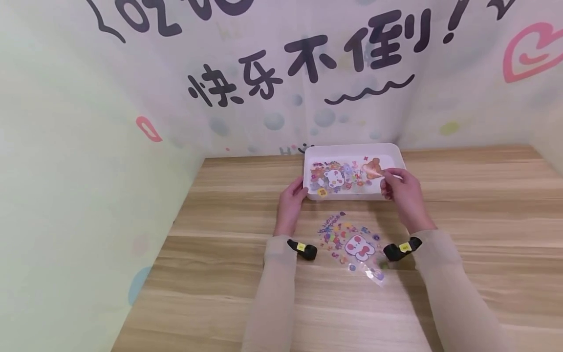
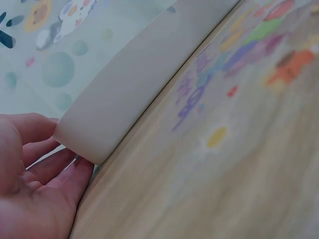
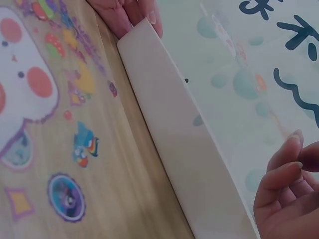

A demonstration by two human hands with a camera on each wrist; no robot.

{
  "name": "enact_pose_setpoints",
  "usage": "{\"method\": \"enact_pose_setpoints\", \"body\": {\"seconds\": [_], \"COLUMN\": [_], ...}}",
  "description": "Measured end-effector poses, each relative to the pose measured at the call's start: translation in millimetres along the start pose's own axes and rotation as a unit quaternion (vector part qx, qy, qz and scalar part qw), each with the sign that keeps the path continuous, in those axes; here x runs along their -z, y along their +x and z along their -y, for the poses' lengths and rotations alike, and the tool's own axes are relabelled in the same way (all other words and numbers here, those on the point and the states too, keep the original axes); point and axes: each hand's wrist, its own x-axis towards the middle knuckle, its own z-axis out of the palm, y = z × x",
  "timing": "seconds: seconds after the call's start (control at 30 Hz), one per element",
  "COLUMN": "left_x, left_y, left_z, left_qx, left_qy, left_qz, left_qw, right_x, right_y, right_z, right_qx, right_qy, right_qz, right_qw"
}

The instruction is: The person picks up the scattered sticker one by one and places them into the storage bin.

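Observation:
A shallow white tray (image 1: 355,197) stands at the table's back edge. My left hand (image 1: 291,204) grips its front left corner, thumb at the rim and fingers against the outer side, as the left wrist view shows. At the tray's right side my right hand (image 1: 403,194) pinches the edge of a clear plastic sheet between thumb and fingertips. This clear printed sheet (image 1: 336,179) bears a white cartoon animal, a brown bear and small colourful figures, and lies over the tray. A second clear printed sheet (image 1: 359,247), with a white bunny, lies on the table between my forearms.
The wood-grain table (image 1: 220,274) runs up to a printed curtain (image 1: 264,127) behind the tray. Another pale curtain (image 1: 79,195) borders the left side. Black wrist cameras (image 1: 303,250) sit on both sleeves, near the second sheet.

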Motion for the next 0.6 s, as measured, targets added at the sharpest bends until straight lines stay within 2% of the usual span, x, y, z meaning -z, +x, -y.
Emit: {"method": "enact_pose_setpoints", "body": {"seconds": [0.27, 0.47, 0.6], "left_x": [-0.6, -0.8, -0.5], "left_y": [-1.7, -10.0, -11.1], "left_z": [-6.4, -19.3, -20.0], "left_qx": [0.010, 0.017, 0.017], "left_qy": [-0.019, -0.001, -0.004], "left_qz": [0.014, 0.018, 0.015], "left_qw": [0.9997, 0.9997, 0.9997], "right_x": [-0.5, -1.0, -1.9], "right_y": [7.2, 13.5, 17.0], "right_z": [8.9, 11.9, 13.5], "right_qx": [0.001, -0.007, -0.012], "right_qy": [0.003, 0.047, 0.055], "right_qz": [-0.010, -0.009, -0.014], "right_qw": [1.000, 0.999, 0.998]}}
